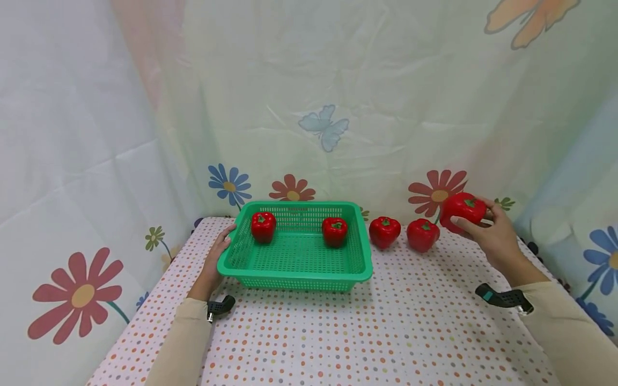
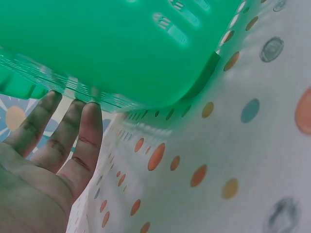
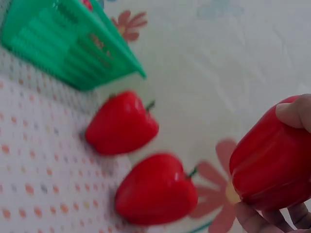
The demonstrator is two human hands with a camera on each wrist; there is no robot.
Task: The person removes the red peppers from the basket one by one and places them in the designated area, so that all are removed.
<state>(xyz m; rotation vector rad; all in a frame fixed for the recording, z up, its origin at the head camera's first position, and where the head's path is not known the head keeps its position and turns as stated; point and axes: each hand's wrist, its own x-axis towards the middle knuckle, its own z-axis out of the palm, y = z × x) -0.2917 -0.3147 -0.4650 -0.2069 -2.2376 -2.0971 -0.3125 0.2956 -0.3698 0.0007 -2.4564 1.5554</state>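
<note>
In the head view my right hand (image 1: pixel 497 238) grips a red bell pepper (image 1: pixel 461 213) and holds it above the table at the right. The right wrist view shows my thumb on one side of that pepper (image 3: pixel 277 160) and fingers on the other. My left hand (image 1: pixel 216 262) touches the left side of a green plastic basket (image 1: pixel 294 283); in the left wrist view its fingers (image 2: pixel 87 141) extend, tips against the basket wall. Inside the basket sit two red bell peppers, one at the back left (image 1: pixel 263 228) and one at the back right (image 1: pixel 335 232).
Two more red bell peppers stand on the dotted tablecloth (image 1: pixel 309 338) right of the basket, one close to it (image 1: pixel 384 232) and one farther right (image 1: pixel 422 235). A flower-and-butterfly printed curtain (image 1: pixel 386 107) hangs behind the table and along both sides.
</note>
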